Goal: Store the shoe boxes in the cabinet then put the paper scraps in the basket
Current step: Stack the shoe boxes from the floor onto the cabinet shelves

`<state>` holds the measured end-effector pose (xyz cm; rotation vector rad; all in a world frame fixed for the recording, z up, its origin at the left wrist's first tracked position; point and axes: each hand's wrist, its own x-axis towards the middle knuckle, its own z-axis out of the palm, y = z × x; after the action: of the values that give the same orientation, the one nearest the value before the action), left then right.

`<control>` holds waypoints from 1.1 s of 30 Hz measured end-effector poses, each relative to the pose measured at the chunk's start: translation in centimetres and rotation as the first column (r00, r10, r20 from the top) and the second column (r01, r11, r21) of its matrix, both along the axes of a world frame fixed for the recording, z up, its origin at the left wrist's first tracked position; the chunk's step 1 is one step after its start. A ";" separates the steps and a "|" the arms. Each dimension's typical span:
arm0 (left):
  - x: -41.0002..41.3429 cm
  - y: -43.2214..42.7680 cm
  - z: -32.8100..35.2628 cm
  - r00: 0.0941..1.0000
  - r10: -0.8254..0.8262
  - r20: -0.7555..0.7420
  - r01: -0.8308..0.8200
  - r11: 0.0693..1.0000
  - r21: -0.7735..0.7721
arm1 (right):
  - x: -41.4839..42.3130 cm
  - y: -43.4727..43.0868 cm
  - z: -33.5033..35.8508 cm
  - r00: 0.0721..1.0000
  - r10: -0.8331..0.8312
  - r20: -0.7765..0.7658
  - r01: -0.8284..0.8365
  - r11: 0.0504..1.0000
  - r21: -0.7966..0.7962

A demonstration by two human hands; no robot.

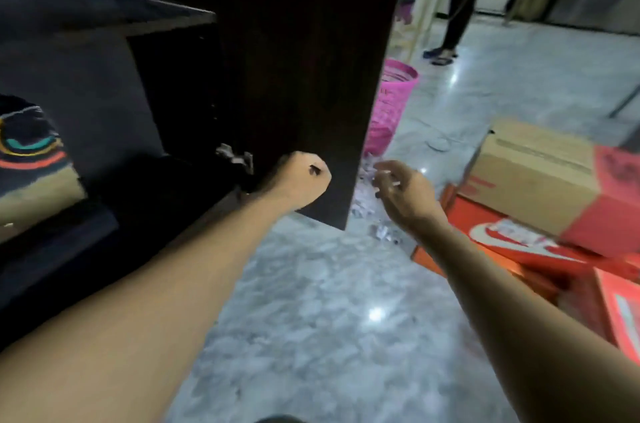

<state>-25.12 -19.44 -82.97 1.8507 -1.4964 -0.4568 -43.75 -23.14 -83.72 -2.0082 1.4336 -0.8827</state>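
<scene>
Head view at a dark cabinet (173,93). Its open door (311,76) stands between the two hands. Against the door's lower part the left hand (304,180) is curled into a fist; I cannot tell whether it clamps anything. Just right of the door's edge, the right hand (405,194) has its fingers loosely apart, and a pale fleck beside them is too blurred to name. A hinge (235,158) sits just left of the left hand, and a shelf (156,17) runs well above it. Beyond and above the right hand rises the pink basket (398,93), partly hidden by the door. Far past it stands a second person (464,0).

Shoe boxes, right of the right hand:
- A brown box (540,177) with a red end sits on an orange box (512,242) that bears a white swoosh.
- A third box (620,312), also orange, lies beside the right forearm.
- All three are on the floor, outside the cabinet.

A striped box (31,145) is inside the cabinet, well left of the left hand.

The paper scraps (367,187) are white and crumpled. They lie just beyond the right fingers, between the door's edge and the orange box, below the basket.

The door's bottom corner hangs just below and between the hands. The grey marble floor (329,301) spreads beneath both forearms, from that corner to the boxes.
</scene>
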 end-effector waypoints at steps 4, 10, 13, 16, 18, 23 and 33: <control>-10.0 -1.5 0.7 0.975 -0.211 -0.075 0.214 0.976 0.044 | -11.1 3.5 0.9 0.982 -0.176 -0.075 0.174 0.984 -0.023; -24.9 -0.6 -1.2 0.870 -0.454 -0.191 0.479 0.870 0.115 | -24.9 8.9 -0.4 0.908 -0.377 -0.182 0.377 0.925 -0.037; -31.3 1.0 -3.6 0.821 -0.476 -0.314 0.541 0.824 0.166 | -30.1 9.6 -2.4 0.849 -0.485 -0.210 0.507 0.860 0.063; -36.4 3.6 -6.7 0.794 -0.485 -0.366 0.587 0.769 0.253 | -34.0 10.4 -5.2 0.798 -0.545 -0.257 0.594 0.784 0.180; -38.7 5.0 -8.7 0.801 -0.474 -0.366 0.588 0.737 0.333 | -36.1 11.1 -6.7 0.740 -0.578 -0.343 0.656 0.732 0.182; -40.8 6.4 -12.0 0.800 -0.332 -0.499 0.572 0.672 0.471 | -40.9 13.0 -9.3 0.623 -0.628 -0.466 0.775 0.574 0.264; -41.1 7.0 -15.0 0.684 -0.306 -0.662 0.642 0.683 0.347 | -43.4 14.7 -11.6 0.753 -0.658 0.013 0.573 0.665 0.479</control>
<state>-66.23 -12.41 -97.93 1.4282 -1.5087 -1.7281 -87.17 -8.41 -95.34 -1.0489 2.0324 -0.8585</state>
